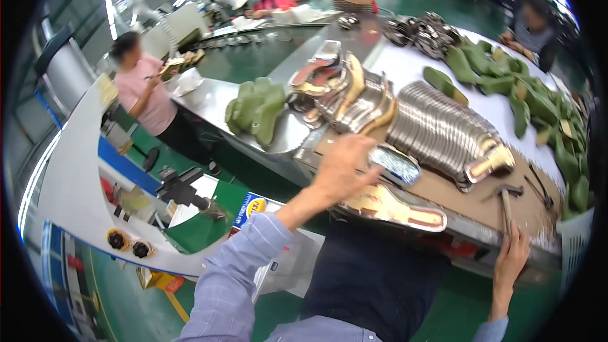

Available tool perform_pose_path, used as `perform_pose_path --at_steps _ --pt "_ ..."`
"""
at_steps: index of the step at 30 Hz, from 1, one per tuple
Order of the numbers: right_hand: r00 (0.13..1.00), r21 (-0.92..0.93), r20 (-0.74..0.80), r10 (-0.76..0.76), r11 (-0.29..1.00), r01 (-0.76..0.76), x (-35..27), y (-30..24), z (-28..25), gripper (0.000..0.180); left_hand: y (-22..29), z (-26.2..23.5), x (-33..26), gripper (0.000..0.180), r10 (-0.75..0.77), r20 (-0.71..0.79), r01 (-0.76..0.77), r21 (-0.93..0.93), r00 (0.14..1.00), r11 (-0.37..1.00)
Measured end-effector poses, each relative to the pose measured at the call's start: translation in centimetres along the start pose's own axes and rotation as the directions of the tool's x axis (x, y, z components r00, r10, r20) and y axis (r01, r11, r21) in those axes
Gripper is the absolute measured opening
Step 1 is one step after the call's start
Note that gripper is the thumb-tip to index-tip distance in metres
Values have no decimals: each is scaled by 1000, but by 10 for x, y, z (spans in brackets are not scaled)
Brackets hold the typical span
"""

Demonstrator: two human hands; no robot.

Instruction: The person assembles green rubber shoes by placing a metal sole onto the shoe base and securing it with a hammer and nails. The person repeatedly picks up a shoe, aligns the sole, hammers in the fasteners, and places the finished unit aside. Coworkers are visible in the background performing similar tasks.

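Your left hand [342, 168] closes around a shiny metal sole plate [396, 163] on the workbench [481, 206]. Your right hand [510, 256] wraps the hammer [506, 201] handle at the bench edge.

Head-worn fisheye view, tilted down, close over the workbench [443, 199]

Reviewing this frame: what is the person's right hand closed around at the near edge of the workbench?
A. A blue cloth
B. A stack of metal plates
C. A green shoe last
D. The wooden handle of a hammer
D. The right hand grips the lower end of the hammer, whose wooden handle runs up to a dark metal head lying on the brown bench top; the green shoe lasts lie farther back.
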State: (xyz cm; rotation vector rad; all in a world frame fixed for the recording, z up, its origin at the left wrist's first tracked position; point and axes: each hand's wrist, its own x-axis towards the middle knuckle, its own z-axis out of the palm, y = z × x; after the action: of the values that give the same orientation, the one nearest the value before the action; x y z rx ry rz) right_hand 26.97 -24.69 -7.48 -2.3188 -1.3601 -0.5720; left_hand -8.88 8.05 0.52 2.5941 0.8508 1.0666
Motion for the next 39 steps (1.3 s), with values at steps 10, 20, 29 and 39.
perform_pose_path --at_steps 10,20,29,39 --pt "862 544 104 -496 754 368 59 -183 -5 81 -225 -121 -44 84 -711 -380 787 464 592 407" --pt "676 460 506 -535 831 313 88 -206 10 76 -353 -120 -6 88 -686 -548 863 436 480 256" --pt "460 411 764 -454 890 195 102 -204 9 91 -508 -180 6 76 -544 -740 893 449 396 40" --pt "338 194 915 -219 975 107 131 -241 5 77 -481 -175 57 71 -735 -527 810 -138 428 570"
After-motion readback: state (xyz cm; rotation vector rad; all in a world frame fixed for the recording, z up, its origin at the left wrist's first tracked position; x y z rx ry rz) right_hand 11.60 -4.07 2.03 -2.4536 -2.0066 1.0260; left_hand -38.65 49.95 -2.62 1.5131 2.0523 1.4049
